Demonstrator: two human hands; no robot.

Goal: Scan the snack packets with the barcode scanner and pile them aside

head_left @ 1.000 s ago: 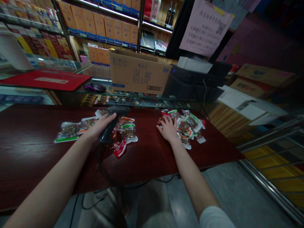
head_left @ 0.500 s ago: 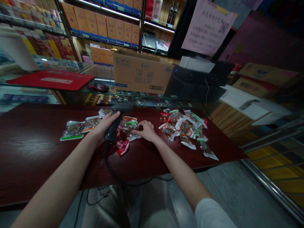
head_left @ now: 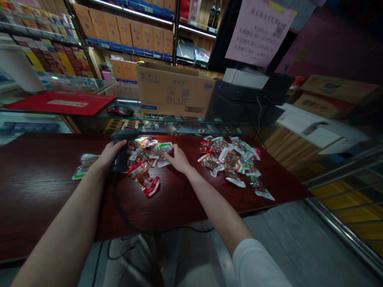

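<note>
Right of the scanner [head_left: 121,160], packets [head_left: 140,172]
Left hand [head_left: 107,156] grips it; right hand [head_left: 180,160] touches a green-edged packet [head_left: 162,150], grip unclear.

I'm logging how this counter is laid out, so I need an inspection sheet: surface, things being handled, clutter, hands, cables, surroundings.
Surface: dark red-brown table, wood-grained.
Things being handled: black device, apparently a handheld scanner; small packets lie beside it.
Clutter: loose packet pile on the table's right side.
Left hand: closed around the device's handle.
Right hand: at a green-edged packet; grip unclear.
Cables: black cord runs from the device toward the table's near edge; further lengths show below.
Surroundings: cardboard box, mouse and red mat beyond the table; orange boxes further back.
</note>
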